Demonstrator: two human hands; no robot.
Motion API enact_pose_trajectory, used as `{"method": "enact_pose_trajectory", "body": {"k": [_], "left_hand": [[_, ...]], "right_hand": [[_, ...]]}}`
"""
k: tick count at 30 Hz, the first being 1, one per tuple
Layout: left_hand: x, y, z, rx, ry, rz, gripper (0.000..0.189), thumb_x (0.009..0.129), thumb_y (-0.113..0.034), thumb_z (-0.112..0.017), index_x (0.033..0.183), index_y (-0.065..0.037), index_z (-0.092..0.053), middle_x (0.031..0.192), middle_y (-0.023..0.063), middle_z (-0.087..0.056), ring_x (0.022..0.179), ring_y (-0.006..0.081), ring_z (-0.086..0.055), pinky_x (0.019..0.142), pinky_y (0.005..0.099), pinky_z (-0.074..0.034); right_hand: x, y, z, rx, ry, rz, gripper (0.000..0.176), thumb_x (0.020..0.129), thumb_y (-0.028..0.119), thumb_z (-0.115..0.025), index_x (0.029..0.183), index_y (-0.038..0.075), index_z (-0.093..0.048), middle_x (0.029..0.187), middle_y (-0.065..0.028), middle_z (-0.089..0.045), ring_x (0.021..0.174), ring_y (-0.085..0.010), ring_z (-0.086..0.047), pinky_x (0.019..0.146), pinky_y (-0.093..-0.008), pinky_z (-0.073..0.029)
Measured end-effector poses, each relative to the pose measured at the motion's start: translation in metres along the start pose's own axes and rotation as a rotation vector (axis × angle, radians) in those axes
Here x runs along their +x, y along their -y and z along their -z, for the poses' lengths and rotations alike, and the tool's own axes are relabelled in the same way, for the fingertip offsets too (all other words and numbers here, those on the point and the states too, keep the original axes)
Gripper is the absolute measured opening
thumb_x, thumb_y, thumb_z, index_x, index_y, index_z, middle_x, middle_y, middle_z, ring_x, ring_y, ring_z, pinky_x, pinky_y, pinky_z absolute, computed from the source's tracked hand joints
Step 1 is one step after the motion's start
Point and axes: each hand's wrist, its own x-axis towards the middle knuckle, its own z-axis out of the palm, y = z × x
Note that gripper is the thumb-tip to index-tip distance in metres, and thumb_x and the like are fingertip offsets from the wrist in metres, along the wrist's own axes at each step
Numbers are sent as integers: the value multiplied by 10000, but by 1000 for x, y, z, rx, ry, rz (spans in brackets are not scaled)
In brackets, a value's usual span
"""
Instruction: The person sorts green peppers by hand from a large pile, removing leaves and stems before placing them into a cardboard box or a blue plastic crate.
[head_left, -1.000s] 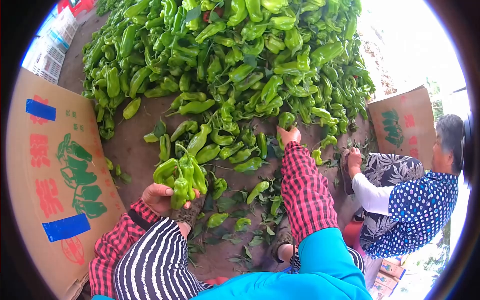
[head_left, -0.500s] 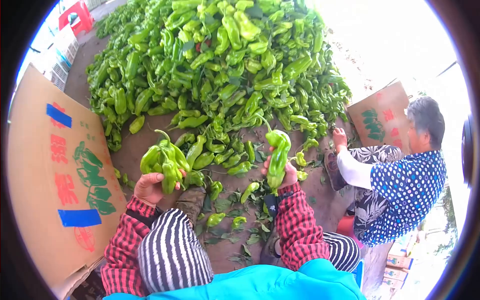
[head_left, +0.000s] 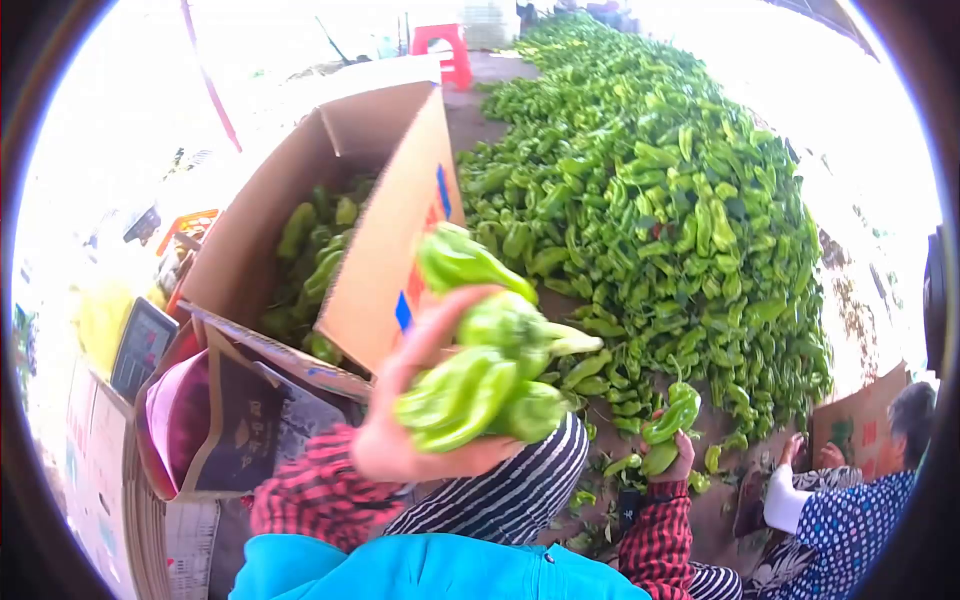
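Several green peppers fill my left hand, its fingers wrapped round them, raised close to the camera in front of the cardboard box. More green peppers lie inside that box, which stands with its top open. Lower and to the right, my right hand is closed round green peppers near the foot of a large pepper heap. The heap spreads over the ground from the middle to the far back.
A co-worker in a dotted shirt sits at the right beside another cardboard box. A red stool stands at the back. A dark bag and stacked flat cartons are at the left.
The view has turned left, bringing the box's inside into sight. My left hand has risen with its peppers toward the box; my right hand stays low, holding peppers.
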Motion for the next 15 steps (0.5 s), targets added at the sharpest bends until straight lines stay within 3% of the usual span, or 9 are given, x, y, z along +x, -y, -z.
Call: {"method": "enact_pose_trajectory", "body": {"k": [1,3,5,7,9,11,13,15], "left_hand": [[-2,-17,4,-63,-76,-64,868,574,-179,-799,1287,14,-343,1175,112,-468,1076,208,-481,928,342,-367],[-8,-61,32,291,-242,-219,862,589,-157,-794,1295,19,-332,1140,111,-517,1009,193,-537,879,319,-417],[-1,-91,64,571,-401,-238,831,597,-107,-778,1288,24,-336,1119,111,-538,1011,190,-539,892,323,-417],[20,-95,96,318,-438,-265,798,608,-50,-760,1286,19,-343,1102,110,-550,1014,195,-538,892,325,-428],[49,-93,148,339,-492,-140,828,609,-5,-746,1313,4,-311,1136,118,-528,1018,215,-534,887,339,-440],[89,-68,190,607,-497,-160,916,626,7,-741,1361,-13,-196,1176,146,-499,1028,239,-528,877,353,-451],[112,-45,215,528,-417,153,974,649,-30,-743,1376,-21,-95,1221,190,-451,1058,261,-505,876,359,-448],[124,-36,232,633,-512,368,1015,666,-67,-747,1379,-30,-26,1247,216,-419,1090,270,-483,884,352,-437]], "right_hand": [[1,1,-4,3,17,-6,517,795,235,-564,1239,32,-395,1131,-143,-513,949,-322,-545,593,-378,-518],[-4,-3,-20,-31,-47,-2,480,802,241,-559,1206,24,-414,1129,-142,-515,890,-314,-555,584,-369,-514],[-4,-4,-24,-40,-38,-15,450,811,243,-549,1184,24,-427,1118,-135,-524,854,-296,-557,578,-361,-507],[-5,-5,-22,-63,-124,-67,442,814,242,-545,1184,28,-430,1099,-125,-538,856,-281,-559,578,-359,-503],[-8,-9,-19,-53,-96,-91,430,817,243,-542,1178,35,-437,1082,-117,-549,849,-269,-563,579,-353,-498],[-7,-9,-13,-36,-112,-141,422,816,241,-545,1172,42,-441,1081,-114,-553,840,-260,-566,582,-347,-494],[-11,-12,-26,-61,-151,-100,414,812,239,-550,1168,55,-445,1080,-112,-554,839,-249,-567,584,-344,-492],[-12,-13,-30,-21,-171,-97,418,809,237,-554,1172,65,-442,1080,-113,-554,833,-243,-569,584,-347,-493]]}}
